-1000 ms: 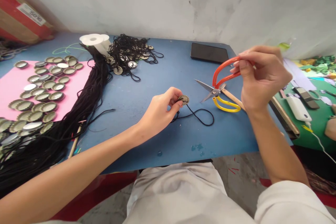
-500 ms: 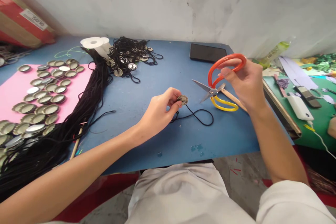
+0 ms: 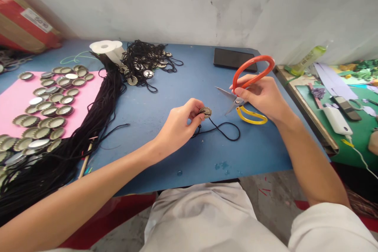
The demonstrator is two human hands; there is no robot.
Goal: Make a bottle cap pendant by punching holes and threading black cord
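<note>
My left hand point(image 3: 181, 124) pinches a metal bottle cap point(image 3: 206, 112), its hollow side up, between thumb and fingertips. A black cord point(image 3: 233, 138) runs from this cap and lies in a loop on the blue table point(image 3: 183, 149). To the right, my right hand point(image 3: 258, 92) is closed on the red handle of a pair of scissors point(image 3: 238, 102), close to the pivot. The blades are spread apart and point left toward the cap. The yellow handle point(image 3: 251, 117) hangs below, outside the fingers.
Several loose bottle caps point(image 3: 50, 110) lie on pink paper point(image 3: 12, 98), beside a long bundle of black cords point(image 3: 97, 114). Farther back are a white spool point(image 3: 106, 47), a pile of corded caps point(image 3: 144, 59) and a black phone point(image 3: 233, 59). A green side table point(image 3: 333, 157) adjoins at right.
My right hand has slid down the red handle toward the scissors' pivot, and the handle has tipped slightly. A wooden-handled tool behind the scissors is now hidden. My left hand stays put.
</note>
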